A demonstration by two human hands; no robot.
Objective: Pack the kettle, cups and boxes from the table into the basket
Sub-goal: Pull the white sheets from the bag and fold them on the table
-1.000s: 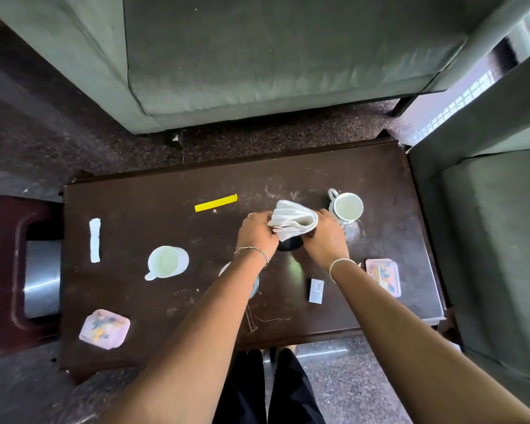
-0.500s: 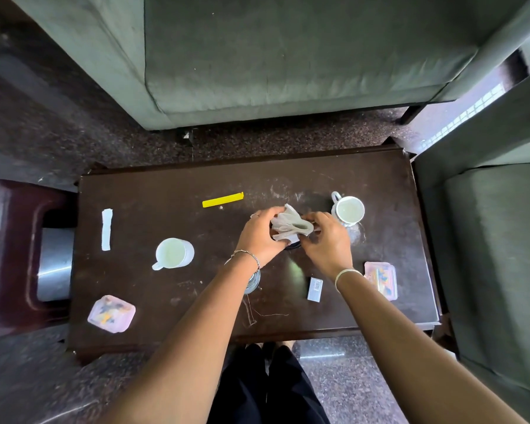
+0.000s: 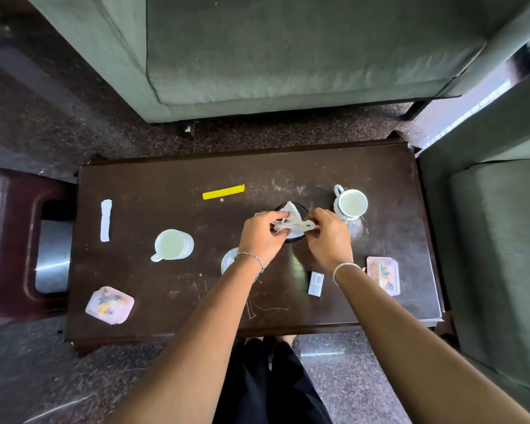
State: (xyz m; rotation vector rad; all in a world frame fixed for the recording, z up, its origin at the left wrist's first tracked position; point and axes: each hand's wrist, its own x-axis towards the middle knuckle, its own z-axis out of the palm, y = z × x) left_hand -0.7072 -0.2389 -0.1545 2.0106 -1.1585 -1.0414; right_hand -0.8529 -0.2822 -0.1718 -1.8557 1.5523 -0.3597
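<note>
On the dark table [image 3: 166, 301], both hands' grips pinch a white cloth [image 3: 291, 221] over a black container [image 3: 300, 209].

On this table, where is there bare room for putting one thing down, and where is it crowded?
Bare: the far strip of the table behind the yellow strip, and the patch between the left cup and the left pink box. Crowded: around both hands, left hand and right hand, by the right cup.

Dim room, daylight from upper right, wide-angle edge bending, sharp focus.
</note>
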